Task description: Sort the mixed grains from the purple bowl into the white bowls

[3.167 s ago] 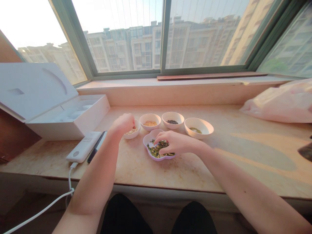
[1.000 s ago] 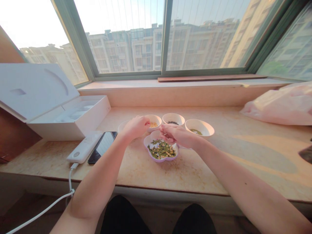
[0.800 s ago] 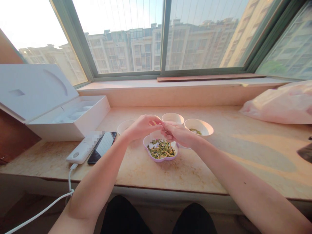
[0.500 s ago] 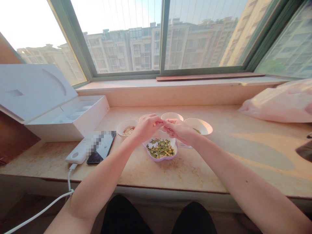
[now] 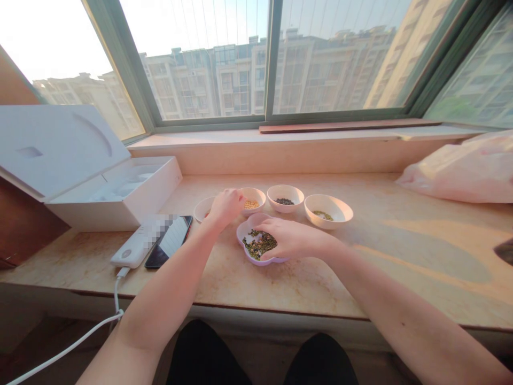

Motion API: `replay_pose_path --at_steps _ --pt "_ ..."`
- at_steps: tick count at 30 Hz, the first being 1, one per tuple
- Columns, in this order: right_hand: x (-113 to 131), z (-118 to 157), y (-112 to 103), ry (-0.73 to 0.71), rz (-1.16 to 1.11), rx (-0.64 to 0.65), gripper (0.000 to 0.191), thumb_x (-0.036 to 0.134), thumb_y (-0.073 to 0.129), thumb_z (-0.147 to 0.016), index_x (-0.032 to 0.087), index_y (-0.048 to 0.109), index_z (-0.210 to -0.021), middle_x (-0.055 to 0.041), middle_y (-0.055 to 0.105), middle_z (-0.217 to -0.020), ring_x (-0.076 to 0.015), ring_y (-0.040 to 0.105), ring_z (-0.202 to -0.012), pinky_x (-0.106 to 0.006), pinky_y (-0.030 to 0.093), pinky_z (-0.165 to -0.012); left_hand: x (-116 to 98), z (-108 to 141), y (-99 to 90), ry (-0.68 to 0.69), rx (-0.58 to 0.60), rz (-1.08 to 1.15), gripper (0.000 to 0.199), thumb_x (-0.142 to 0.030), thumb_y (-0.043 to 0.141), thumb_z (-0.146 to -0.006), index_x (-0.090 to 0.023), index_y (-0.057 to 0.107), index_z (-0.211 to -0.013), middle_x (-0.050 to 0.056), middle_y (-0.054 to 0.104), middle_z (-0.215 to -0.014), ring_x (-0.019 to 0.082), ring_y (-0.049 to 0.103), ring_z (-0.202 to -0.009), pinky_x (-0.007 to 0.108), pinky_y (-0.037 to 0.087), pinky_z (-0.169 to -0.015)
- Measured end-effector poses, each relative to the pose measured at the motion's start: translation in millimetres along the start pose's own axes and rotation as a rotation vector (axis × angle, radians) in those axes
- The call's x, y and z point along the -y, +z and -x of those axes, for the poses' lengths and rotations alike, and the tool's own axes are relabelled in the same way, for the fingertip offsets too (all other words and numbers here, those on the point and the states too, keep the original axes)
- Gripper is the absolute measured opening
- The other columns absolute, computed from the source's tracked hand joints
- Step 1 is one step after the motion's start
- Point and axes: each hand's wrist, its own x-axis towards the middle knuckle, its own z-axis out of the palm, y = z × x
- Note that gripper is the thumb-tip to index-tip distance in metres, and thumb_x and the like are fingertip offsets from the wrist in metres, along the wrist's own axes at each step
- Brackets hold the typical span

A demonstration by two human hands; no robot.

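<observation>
Okay, so the right hand [image 5: 296, 239] is held half open, with its fingers curved down over the mixed beans [image 5: 259, 244] in the flower-shaped dish [image 5: 256, 218], and nothing is clearly gripped. The left hand [image 5: 226, 208] is bunched at the dish's 11 o'clock, right by a white bowl [image 5: 253, 191]; whether anything is pinched can't be told.
</observation>
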Motion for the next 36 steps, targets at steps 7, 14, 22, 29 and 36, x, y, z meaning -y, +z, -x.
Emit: replay_pose_path --at_steps 7,14,22,29,36 --pt "-11 -9 6 0.009 -0.018 0.014 0.009 0.021 0.073 -0.079 0.02 0.068 -0.086 -0.0101 0.071 -0.1 -0.0265 0.064 -0.085 -0.038 0.045 -0.068 1 -4 5.6 0.061 0.03 -0.065 0.039 -0.028 0.043 -0.099 -0.015 0.078 -0.088 0.015 0.076 -0.096 0.026 0.069 -0.088 0.034 0.047 -0.079" --pt "-17 -17 10 -0.009 -0.099 -0.039 0.019 0.011 0.065 -0.081 0.025 0.072 -0.09 -0.0035 0.075 -0.095 -0.0247 0.068 -0.086 -0.037 0.05 -0.073 0 -3 6.0 0.081 -0.054 -0.036 0.034 -0.026 0.047 -0.099 -0.017 0.077 -0.087 0.012 0.075 -0.101 0.025 0.069 -0.092 0.035 0.048 -0.086" --pt "-11 -15 8 -0.048 -0.246 -0.111 0.023 0.008 0.062 -0.08 0.022 0.074 -0.093 -0.004 0.077 -0.095 -0.0229 0.069 -0.087 -0.035 0.052 -0.077 -1 -3 8.5 0.142 -0.076 0.028 0.034 -0.026 0.047 -0.1 -0.017 0.076 -0.087 0.011 0.073 -0.097 0.023 0.068 -0.086 0.034 0.047 -0.08" --pt "-19 -16 2 0.121 -0.817 -0.132 0.025 0.033 0.076 -0.086 0.02 0.073 -0.106 -0.0055 0.076 -0.092 -0.015 0.064 -0.074 -0.026 0.049 -0.062 0 -4 9.7 0.186 -0.105 0.132 0.033 -0.023 0.048 -0.099 -0.017 0.076 -0.083 0.009 0.073 -0.089 0.021 0.065 -0.078 0.032 0.046 -0.076" --pt "-19 -11 -10 0.257 -1.19 -0.247 0.031 0.032 0.082 -0.083 0.021 0.07 -0.11 -0.0029 0.071 -0.084 -0.0103 0.055 -0.065 -0.022 0.046 -0.058 -5 -1 8.4 0.208 -0.174 0.27 0.034 -0.024 0.048 -0.1 -0.017 0.078 -0.084 0.008 0.076 -0.088 0.02 0.065 -0.08 0.03 0.047 -0.08"
